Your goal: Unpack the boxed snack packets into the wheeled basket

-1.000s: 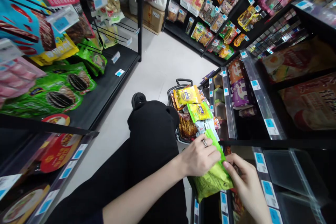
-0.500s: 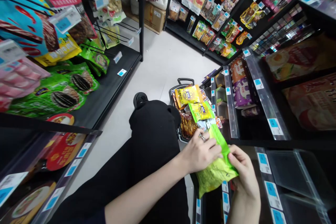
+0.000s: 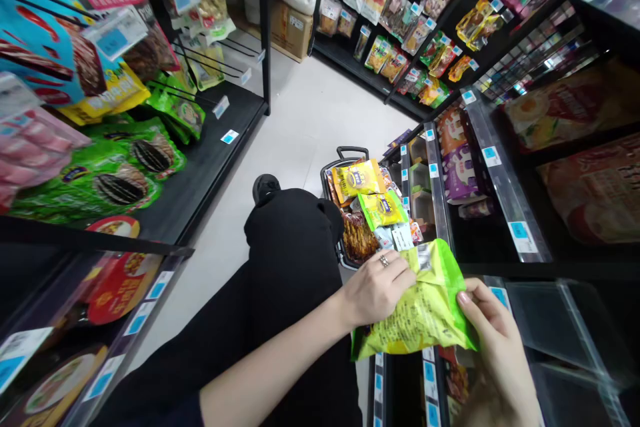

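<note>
Between my two hands is a yellow-green snack bag (image 3: 420, 313), its printed side with a barcode turned up toward me. My left hand (image 3: 383, 287), with a ring on one finger, grips the bag's left side, fingers curled over it. At the bright green right edge, my right hand (image 3: 493, 327) pinches the bag between thumb and fingers. Just beyond the hands stands a black shopping basket (image 3: 345, 161) on the floor. In it lie an orange-yellow packet (image 3: 357, 180), a green-yellow packet (image 3: 384, 209) and a clear pack of brown food (image 3: 359, 238).
Shelves close in on both sides. Green seed bags (image 3: 115, 177) and red-lidded tubs (image 3: 117, 287) fill the left rack. A right shelf (image 3: 515, 213) with price tags rises beside the basket. A cardboard box (image 3: 291, 30) stands at the far end of the pale floor (image 3: 320, 103).
The bag has been turned flatter, so more of its printed face and the barcode show. My right hand has moved right and slightly down along with its edge.
</note>
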Motion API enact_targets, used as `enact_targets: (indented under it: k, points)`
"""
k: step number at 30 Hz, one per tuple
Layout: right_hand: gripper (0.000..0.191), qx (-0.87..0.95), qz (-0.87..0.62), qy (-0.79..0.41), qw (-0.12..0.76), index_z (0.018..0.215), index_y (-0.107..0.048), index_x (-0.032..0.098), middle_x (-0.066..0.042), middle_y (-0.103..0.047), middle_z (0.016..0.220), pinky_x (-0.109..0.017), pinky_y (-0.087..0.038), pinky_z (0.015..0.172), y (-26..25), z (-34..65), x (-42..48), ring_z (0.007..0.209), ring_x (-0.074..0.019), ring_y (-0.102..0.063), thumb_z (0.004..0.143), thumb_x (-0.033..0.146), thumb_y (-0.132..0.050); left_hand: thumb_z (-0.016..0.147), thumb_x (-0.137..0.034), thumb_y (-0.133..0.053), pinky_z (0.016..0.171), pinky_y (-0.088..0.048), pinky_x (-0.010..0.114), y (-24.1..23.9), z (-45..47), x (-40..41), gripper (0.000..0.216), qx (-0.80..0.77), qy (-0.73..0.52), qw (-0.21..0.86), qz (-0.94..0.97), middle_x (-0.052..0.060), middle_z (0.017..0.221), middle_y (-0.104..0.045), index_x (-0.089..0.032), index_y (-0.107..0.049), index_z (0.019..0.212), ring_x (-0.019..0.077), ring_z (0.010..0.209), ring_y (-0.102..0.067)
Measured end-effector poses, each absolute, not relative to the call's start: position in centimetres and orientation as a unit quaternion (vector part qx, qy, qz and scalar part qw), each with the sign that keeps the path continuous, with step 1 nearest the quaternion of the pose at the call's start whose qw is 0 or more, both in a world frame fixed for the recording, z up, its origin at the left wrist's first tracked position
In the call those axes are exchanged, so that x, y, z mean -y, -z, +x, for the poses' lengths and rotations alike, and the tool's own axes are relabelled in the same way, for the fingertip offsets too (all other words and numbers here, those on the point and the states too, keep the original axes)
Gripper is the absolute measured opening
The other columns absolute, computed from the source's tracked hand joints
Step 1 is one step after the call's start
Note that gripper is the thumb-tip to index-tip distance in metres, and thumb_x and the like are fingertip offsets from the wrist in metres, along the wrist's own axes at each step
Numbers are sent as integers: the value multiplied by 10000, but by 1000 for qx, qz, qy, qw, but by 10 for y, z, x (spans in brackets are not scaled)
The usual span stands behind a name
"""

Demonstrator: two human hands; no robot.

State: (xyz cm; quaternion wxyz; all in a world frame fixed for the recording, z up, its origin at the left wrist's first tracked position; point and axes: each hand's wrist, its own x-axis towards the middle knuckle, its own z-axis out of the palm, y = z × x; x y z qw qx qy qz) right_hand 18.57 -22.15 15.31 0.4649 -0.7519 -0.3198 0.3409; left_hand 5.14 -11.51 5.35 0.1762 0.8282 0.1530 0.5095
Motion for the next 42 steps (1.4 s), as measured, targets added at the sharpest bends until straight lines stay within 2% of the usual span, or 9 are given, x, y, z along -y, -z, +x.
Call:
enact_targets:
  k: [6, 9, 13, 17, 21, 24, 26, 33, 42]
  points:
    - [485, 378, -814, -230, 376, 1146, -579, 211, -45, -666, 884, -259, -520, 649, -159, 191, 225, 788, -180, -635, 744, 441, -724, 887, -85, -415, 785, -538, 339, -63, 52, 116, 258, -146, -495, 92, 852, 31, 654, -553, -127, -592, 704, 153, 642, -491]
    - [365, 458, -790, -202, 354, 1119, -664, 240, -71, -683, 1068, -298, -516, 768, -162, 186, 232, 981, -219, -629, 783, 377, -702, 875, -93, -455, 879, -537, 395, -87, 35, 114, 203, -145, -495, 44, 855, 21, 676, -577, -121, -624, 766, 151, 658, -504]
    - [49, 524, -642, -92, 552, 828, -721, 255, -18, -694, 833, -263, -479, 677, -150, 156, 221, 780, -158, -637, 785, 235, -716, 883, -153, -496, 1046, -443, 527, -142, -21, 116, 168, -186, -511, -16, 839, 6, 767, -629, -164, -655, 831, 180, 818, -538]
    - [143, 450, -515, -211, 698, 683, -665, 232, 6, -630, 695, -256, -460, 598, -101, 121, 171, 636, -131, -602, 774, 320, -730, 853, -237, -603, 1128, -307, 592, -173, -80, 119, 120, -326, -475, -36, 817, 10, 982, -657, -226, -660, 958, 222, 1026, -524]
    - [294, 393, -557, -347, 644, 699, -678, 199, -17, -638, 729, -282, -474, 647, -24, 116, 133, 695, -158, -609, 686, 482, -760, 811, -393, -642, 1033, -362, 621, -130, -125, 114, 503, -608, -363, 133, 693, 129, 1363, -453, -245, -515, 1274, 342, 1250, -406]
    - [303, 440, -603, -395, 535, 783, -695, 184, -50, -660, 800, -312, -482, 725, 19, 134, 130, 788, -192, -613, 712, 477, -728, 766, -483, -648, 916, -483, 499, -81, -143, 115, 715, -594, -331, 508, 529, 125, 1163, -550, -208, -339, 1349, 265, 1042, -581]
    - [304, 462, -605, -415, 498, 836, -680, 187, -58, -657, 833, -323, -488, 738, 26, 146, 133, 807, -200, -613, 752, 479, -687, 746, -506, -668, 893, -491, 434, -62, -143, 120, 636, -528, -355, 633, 441, 99, 1058, -601, -177, -398, 1219, 237, 977, -609]
    - [237, 695, -571, -80, 430, 1010, -668, 223, -113, -572, 1168, -500, -415, 984, -59, 113, 133, 1177, -294, -498, 820, 365, -660, 826, -494, -616, 825, -492, 338, -81, -119, 125, 407, -422, -351, 709, 444, 80, 988, -695, -126, -648, 998, 223, 887, -637]
    - [257, 889, -327, -42, 317, 1143, -622, 163, -74, -692, 992, -328, -542, 856, -106, 74, 107, 983, -187, -620, 899, 121, -556, 878, -511, -540, 748, -459, 268, -86, -114, 128, 440, -331, -385, 703, 499, 52, 921, -647, -136, -652, 1079, 165, 819, -565]
